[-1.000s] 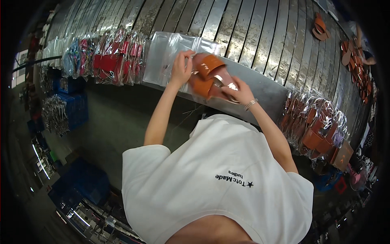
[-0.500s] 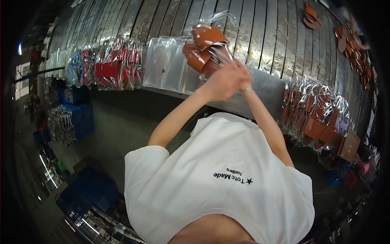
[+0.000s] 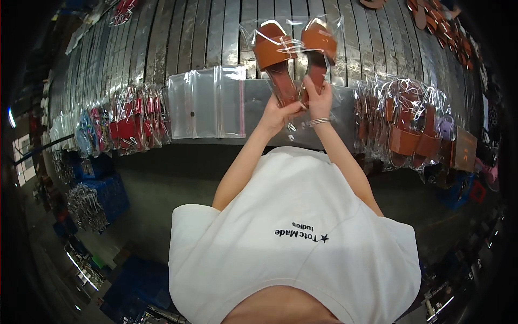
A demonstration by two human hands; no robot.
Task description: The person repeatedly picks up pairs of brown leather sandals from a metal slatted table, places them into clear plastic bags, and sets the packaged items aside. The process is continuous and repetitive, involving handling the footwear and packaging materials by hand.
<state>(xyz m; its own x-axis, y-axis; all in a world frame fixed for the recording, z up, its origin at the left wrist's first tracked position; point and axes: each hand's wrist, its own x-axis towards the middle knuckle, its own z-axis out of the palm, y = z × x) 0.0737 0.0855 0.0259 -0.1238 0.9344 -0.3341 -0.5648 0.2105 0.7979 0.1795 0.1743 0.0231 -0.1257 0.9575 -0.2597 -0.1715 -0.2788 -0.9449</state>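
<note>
A pair of brown slide sandals lies side by side, toes pointing away from me, inside a clear plastic bag (image 3: pixel 293 26). Fingers of my left hand (image 3: pixel 276 114) are closed around the heel end of the left sandal (image 3: pixel 271 47), thumb on top. My right hand (image 3: pixel 320 98) grips the right sandal (image 3: pixel 318 40) near its heel, with the thumb pressed on the insole. Loose film from the bag shows around both hands. The fingers under the heels are hidden.
Flat clear bags (image 3: pixel 208 105) lie left of my hands on a metal ledge. Bagged red sandals (image 3: pixel 132 121) stand in a row farther left, bagged brown sandals (image 3: pixel 407 132) at the right. Behind runs a slatted metal conveyor (image 3: pixel 197 46), with loose brown sandals (image 3: pixel 445 32) at far right.
My hands, bunched together and blurred before, have separated, one at each heel. The bagged sandals have straightened from a tilted, overlapping position to lie side by side. The view has shifted somewhat.
</note>
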